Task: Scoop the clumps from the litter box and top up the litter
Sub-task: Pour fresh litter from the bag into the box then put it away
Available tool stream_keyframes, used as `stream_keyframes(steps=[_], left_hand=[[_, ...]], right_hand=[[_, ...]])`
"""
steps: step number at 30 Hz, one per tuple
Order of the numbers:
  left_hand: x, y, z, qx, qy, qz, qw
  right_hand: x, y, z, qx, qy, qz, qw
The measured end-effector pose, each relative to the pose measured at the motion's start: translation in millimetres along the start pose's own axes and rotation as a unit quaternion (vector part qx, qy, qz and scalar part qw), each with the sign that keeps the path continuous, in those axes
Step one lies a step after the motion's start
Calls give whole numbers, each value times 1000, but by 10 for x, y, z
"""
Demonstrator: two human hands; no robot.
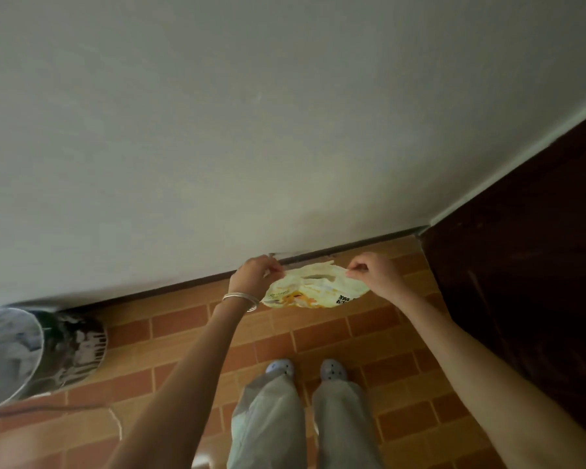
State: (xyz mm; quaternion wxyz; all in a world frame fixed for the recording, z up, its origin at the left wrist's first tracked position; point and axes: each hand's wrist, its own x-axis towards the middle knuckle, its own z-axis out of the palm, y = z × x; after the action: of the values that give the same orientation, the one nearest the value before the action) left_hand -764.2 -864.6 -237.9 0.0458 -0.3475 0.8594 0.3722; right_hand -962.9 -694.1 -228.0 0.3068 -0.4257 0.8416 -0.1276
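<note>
A yellow and white litter bag (313, 287) with an orange picture and dark lettering hangs above the tiled floor, close to the wall. My left hand (256, 274), with a silver bangle on the wrist, pinches the bag's top edge on the left. At the right side of that edge my right hand (372, 270) pinches it too. The top edge is stretched between both hands. No litter box or scoop shows in this view.
A round metal bin (9, 353) stands at the far left by the wall, with a patterned black and white item (78, 346) beside it. A dark wooden panel (528, 265) fills the right. My feet in light clogs (305, 368) stand on orange brick-pattern tiles.
</note>
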Motion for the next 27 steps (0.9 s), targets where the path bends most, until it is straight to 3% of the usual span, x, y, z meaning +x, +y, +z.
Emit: stream_keyframes(steps=[5,17,22,27], left_hand=[[491,-314,654,-23,13,-39,999],[1816,-1357,2120,19,13,-67,997],[2125,-1737,2350,38,60,-98,993],[2093,-1714,2147,108,64,-96,987]], right_hand=[[652,541,407,-26,-26,-6,999],[1982,1617,1676,-87,16,-4,996],[2384,1719,2050,-59,85,-8,995],[2386,1572,1962,-75,84,-41,993]])
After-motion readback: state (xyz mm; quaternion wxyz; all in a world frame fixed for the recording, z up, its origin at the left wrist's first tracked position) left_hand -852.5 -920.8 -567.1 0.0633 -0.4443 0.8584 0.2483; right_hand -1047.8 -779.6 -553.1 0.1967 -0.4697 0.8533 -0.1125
